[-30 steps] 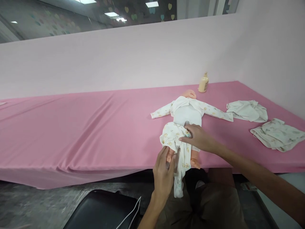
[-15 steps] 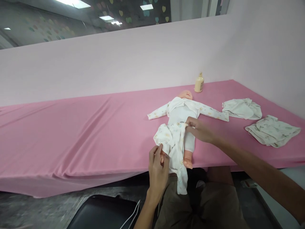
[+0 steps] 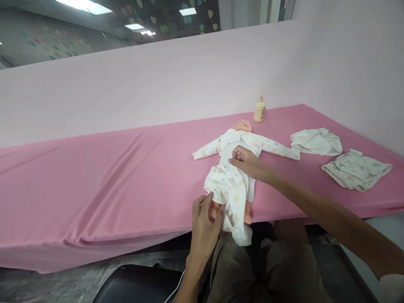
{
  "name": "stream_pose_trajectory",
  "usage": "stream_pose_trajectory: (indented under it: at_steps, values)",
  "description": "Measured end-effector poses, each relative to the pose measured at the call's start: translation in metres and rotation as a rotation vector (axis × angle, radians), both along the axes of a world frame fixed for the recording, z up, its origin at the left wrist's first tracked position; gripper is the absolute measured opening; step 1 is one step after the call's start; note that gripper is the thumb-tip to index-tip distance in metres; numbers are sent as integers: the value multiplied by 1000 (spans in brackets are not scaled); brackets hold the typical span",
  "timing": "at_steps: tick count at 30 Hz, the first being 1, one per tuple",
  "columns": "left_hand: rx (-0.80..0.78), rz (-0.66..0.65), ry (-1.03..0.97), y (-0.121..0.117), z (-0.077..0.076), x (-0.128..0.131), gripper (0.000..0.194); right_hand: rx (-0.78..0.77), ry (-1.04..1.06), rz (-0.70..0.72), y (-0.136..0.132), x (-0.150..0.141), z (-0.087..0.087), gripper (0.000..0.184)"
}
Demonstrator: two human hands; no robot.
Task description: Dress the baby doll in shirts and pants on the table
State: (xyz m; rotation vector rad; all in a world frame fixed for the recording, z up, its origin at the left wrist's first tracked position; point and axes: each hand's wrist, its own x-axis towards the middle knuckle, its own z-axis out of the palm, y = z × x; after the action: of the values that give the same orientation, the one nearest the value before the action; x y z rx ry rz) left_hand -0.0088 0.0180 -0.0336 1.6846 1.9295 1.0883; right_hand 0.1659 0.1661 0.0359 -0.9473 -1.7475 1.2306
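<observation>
Pink-draped tabletop (image 3: 126, 181); printed baby pants (image 3: 235, 189) lie across doll (image 3: 227, 151), loose leg past edge. L hand (image 3: 203, 225): fingers curled round foot (image 3: 214, 211); R hand (image 3: 251, 165): fingers at waistband (image 3: 226, 167), grips unclear. Risk: toes snagging inside pant leg, or lopsided tug twisting fabric, e.g. R hand slipping.

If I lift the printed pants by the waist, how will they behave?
The pants will probably be floppy, as their cloth is creased and one leg droops past the table's front edge. They look thin, so likely light. They may catch, since the other leg seems bunched around the doll's foot by the left hand.
</observation>
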Motion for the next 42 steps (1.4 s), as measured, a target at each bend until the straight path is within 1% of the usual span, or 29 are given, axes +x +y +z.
stream_pose_trajectory:
  at_steps: [2,4,6,7,8,10,12,14,15,16,18,21,24,26,28,30,33,35,38,40,42]
  values:
    - [-7,-16,1,3,18,-3,52,40,24,21,-4,-10,0,15]
    - [88,-21,-37,12,38,-4,50,96,28,22,-8,-22,2,12]
    - [209,-42,-127,29,58,-3,43,157,12,13,-14,-34,5,9]
    - [238,-66,-177,39,68,-2,40,182,2,7,-17,-39,6,8]
    - [218,-116,-218,50,77,-1,38,199,-4,-2,-19,-43,7,7]
    - [44,-277,-311,70,90,2,37,207,3,-40,-22,-48,7,7]
    - [-97,-358,-384,85,98,5,39,209,9,-111,-21,-48,5,9]
    - [-173,-360,-387,94,100,4,40,200,1,-161,-17,-43,0,11]
    - [-201,-353,-354,96,100,3,39,182,-11,-155,-14,-40,-2,11]
    - [-231,-359,-309,98,100,0,37,151,-31,-125,-12,-35,-4,10]
    - [-282,-399,-217,101,101,-7,39,82,-92,-16,-8,-25,-7,5]
    - [-302,-444,-173,104,107,-20,44,46,-186,158,-7,-8,-8,24]
    - [-282,-426,-181,110,112,-31,44,47,-221,216,-7,2,-8,38]
    - [-300,-425,-181,117,113,-34,45,49,-182,199,-5,0,-8,40]
    - [-360,-477,-214,126,112,-35,43,57,-95,175,-2,-7,-9,36]
    - [-451,-546,-328,136,111,-35,36,66,-8,147,2,-16,-9,33]
    - [-567,-614,-580,148,109,-34,25,94,99,90,6,-25,-5,32]
    - [-627,-663,-662,151,106,-34,20,95,147,69,7,-28,-1,33]
    - [-749,-787,-615,150,101,-32,18,77,147,101,7,-31,5,36]
    - [-844,-872,-550,149,97,-30,26,82,109,145,8,-34,8,37]
    - [-895,-905,-513,150,90,-30,35,103,63,185,9,-40,12,38]
